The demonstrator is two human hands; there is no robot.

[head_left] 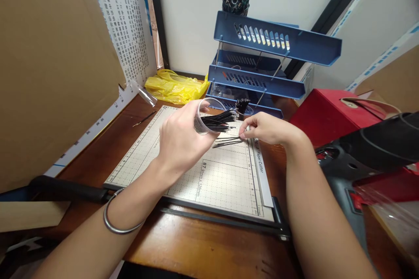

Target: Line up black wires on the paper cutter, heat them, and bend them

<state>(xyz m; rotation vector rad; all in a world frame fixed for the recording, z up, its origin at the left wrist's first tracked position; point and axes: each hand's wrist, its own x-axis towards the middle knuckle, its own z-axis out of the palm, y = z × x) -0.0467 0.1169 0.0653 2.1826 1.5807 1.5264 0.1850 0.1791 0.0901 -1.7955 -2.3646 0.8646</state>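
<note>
My left hand [180, 133] is wrapped round a clear plastic cup [198, 123], tipped on its side with its mouth to the right. A bundle of thin black wires [218, 120] with pale tips sticks out of the cup. My right hand [262, 128] pinches the ends of a few loose black wires [227, 141] just below the mouth. Both hands are above the paper cutter [209, 196], whose cream board carries printed grid lines. Behind the right hand stands another clear cup [249, 110] holding a bunch of black wires [242, 105].
A blue tiered tray [278, 37] stands at the back, with a yellow plastic bag [176, 87] to its left. On the right are a red box [327, 115] and a dark power tool [347, 196]. The cutter's black handle [68, 188] reaches left over the wooden table [176, 248].
</note>
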